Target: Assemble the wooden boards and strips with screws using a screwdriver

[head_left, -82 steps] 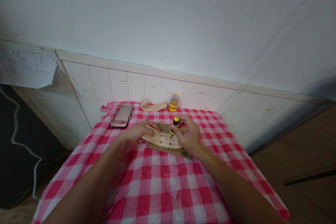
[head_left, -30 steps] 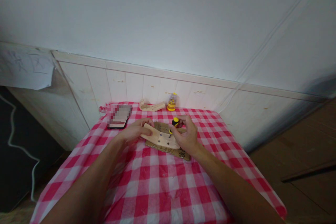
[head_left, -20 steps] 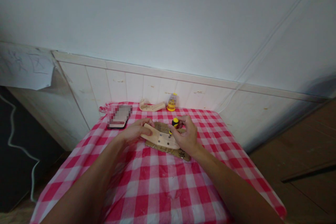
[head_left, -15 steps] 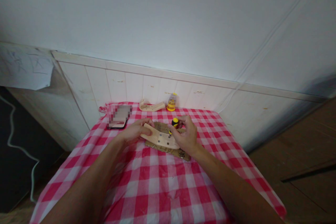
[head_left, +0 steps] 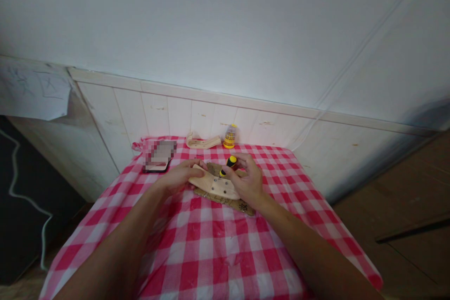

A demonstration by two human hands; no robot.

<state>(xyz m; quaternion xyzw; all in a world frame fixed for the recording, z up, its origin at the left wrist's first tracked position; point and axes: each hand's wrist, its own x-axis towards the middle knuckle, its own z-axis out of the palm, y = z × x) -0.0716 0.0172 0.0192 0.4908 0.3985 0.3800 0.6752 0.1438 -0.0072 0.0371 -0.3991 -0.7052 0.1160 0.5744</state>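
A pale wooden piece (head_left: 215, 186) with several holes lies tilted over a brown cardboard sheet (head_left: 242, 205) on the red-and-white checked tablecloth (head_left: 218, 248). My left hand (head_left: 181, 176) is closed on the piece's left end, thumb on top. My right hand (head_left: 246, 182) pinches a small yellow-and-black screwdriver (head_left: 227, 165), whose tip rests on the wood near a hole. The shaft leans toward the left.
A dark phone-like object (head_left: 157, 156) lies at the back left of the table. A second curved wooden piece (head_left: 203, 141) and a yellow-based bit holder (head_left: 229, 136) stand at the back against the white panelled wall (head_left: 246, 117). Wooden floor (head_left: 404, 225) lies to the right.
The screwdriver's tip has shifted left along the wooden piece and the handle now leans more. My right fingers have loosened round it. My left hand has stayed in place.
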